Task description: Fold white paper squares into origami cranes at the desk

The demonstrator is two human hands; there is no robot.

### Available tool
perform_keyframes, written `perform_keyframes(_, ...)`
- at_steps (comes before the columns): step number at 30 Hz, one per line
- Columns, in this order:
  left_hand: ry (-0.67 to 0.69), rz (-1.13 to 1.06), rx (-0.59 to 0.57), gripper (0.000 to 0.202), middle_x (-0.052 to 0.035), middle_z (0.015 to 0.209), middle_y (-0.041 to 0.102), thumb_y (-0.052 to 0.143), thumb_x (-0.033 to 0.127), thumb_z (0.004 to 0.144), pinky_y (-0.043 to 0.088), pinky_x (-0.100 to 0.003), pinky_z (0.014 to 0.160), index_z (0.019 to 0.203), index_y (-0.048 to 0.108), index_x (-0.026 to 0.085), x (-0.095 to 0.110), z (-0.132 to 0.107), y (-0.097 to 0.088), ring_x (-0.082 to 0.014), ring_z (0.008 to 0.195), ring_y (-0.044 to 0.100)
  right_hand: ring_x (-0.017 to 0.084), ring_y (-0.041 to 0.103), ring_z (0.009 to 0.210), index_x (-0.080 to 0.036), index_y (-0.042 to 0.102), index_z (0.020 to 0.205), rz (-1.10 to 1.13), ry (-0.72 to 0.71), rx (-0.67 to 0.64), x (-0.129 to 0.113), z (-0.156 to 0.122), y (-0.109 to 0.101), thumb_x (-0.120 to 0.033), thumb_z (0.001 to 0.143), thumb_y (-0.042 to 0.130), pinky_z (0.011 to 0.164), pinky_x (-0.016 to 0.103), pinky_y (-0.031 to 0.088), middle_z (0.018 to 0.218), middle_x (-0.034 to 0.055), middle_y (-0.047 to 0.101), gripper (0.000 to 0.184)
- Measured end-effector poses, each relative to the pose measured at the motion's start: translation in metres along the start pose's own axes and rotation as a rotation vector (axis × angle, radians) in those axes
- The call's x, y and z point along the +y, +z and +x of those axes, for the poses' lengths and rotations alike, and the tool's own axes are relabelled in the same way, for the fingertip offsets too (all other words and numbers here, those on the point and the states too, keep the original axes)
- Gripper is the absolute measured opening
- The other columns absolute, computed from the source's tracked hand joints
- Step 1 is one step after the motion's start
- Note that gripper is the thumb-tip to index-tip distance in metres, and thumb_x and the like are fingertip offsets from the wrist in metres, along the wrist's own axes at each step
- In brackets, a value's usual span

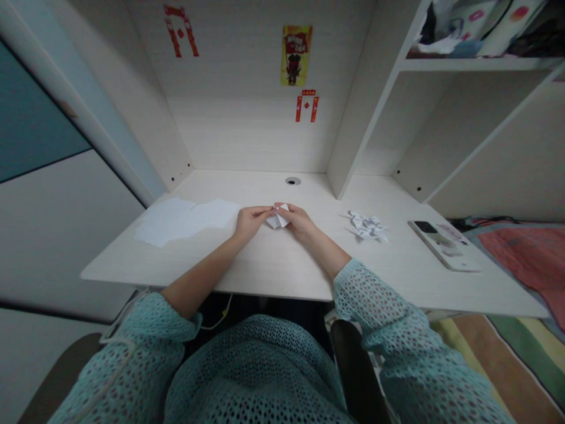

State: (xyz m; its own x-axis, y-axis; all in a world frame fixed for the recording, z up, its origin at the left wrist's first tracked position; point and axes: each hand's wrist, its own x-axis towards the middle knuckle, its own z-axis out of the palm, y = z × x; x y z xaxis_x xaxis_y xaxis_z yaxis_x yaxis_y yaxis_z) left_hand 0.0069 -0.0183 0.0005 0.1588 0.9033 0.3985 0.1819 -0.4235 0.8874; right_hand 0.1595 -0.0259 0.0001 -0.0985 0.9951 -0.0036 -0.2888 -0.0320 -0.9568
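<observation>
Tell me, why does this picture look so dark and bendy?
In the head view, the light is dim and soft, with no harsh glare. The wide lens bends the pale desk and stretches the teal right sleeve nearest the camera. The folded white paper between the left hand and right hand looks small, so its creases are hard to see.

The desk [282, 262] is pale cream with a faint wood grain, and the folded paper [278, 219] at its middle is plain white, matching the loose sheets [185, 221] on its left and the crumpled scraps [366, 227] on its right. Above the desk, the off-white wall bears a yellow-and-red poster [295, 56] and red paper cut-outs [306, 109]. Right of the desk lie a coral-red cloth [525, 253] and a rug [498, 353] striped green, yellow and brown, while the sleeves [375, 312] in front of it are aqua open-mesh knit.
</observation>
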Motion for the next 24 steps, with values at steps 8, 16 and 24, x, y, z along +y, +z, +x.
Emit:
perform_keyframes(8,0.037,-0.010,0.004,0.024,-0.0063,0.094,0.070,0.067,0.037,0.070,0.047,-0.037,0.090,0.085,0.073,0.019,0.002,0.000,-0.001,-0.0214,0.090,0.065,0.011,0.053,0.067,-0.016,0.065,0.091,0.000,-0.005,0.015,0.001,0.000,0.002,-0.045,0.051,0.077,0.060,0.023,0.039,0.080,0.0028,0.064,0.051)
perform_keyframes(16,-0.035,-0.067,0.067,0.031,-0.0079,0.095,0.070,0.067,0.042,0.069,0.048,-0.035,0.086,0.086,0.072,0.017,0.003,0.007,-0.003,-0.0216,0.088,0.064,0.012,0.052,0.067,-0.016,0.064,0.085,-0.038,-0.080,-0.032,0.001,-0.001,0.001,-0.046,0.051,0.075,0.061,0.024,0.039,0.077,0.0021,0.063,0.046)
perform_keyframes(24,-0.111,-0.160,0.125,0.040,-0.0092,0.098,0.069,0.066,0.048,0.067,0.049,-0.033,0.082,0.092,0.071,0.015,-0.002,0.012,-0.007,-0.0218,0.090,0.063,0.010,0.048,0.059,-0.017,0.060,0.072,-0.144,-0.143,-0.059,0.005,0.002,-0.001,-0.035,0.052,0.073,0.059,0.024,0.037,0.064,-0.0013,0.058,0.030)
